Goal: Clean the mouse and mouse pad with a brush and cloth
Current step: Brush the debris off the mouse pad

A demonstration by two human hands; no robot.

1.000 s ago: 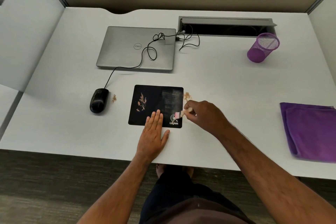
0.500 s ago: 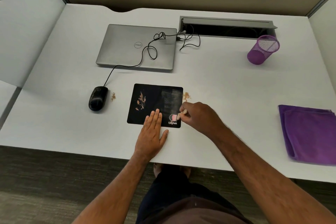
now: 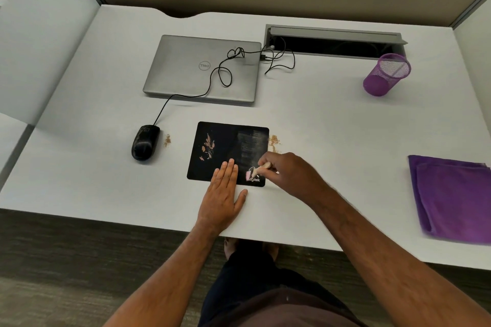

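Right hand pinches small wooden-handled brush; left hand, fingers flat, pins black rectangular mouse pad. Risk: crumbs beyond fingertips scatter onto desk.

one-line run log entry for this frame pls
left hand: flat on mouse pad | right hand: grips brush on pad | cloth: untouched

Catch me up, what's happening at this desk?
A person is brushing a black Logitech mouse pad. The right hand grips a small brush whose bristles sit on the pad's near right corner, by the logo. The left hand lies flat, fingers on the pad's near edge. Crumbs remain on the pad's left part, with more debris on the desk past its right edge. The wired mouse and the folded purple cloth lie untouched.
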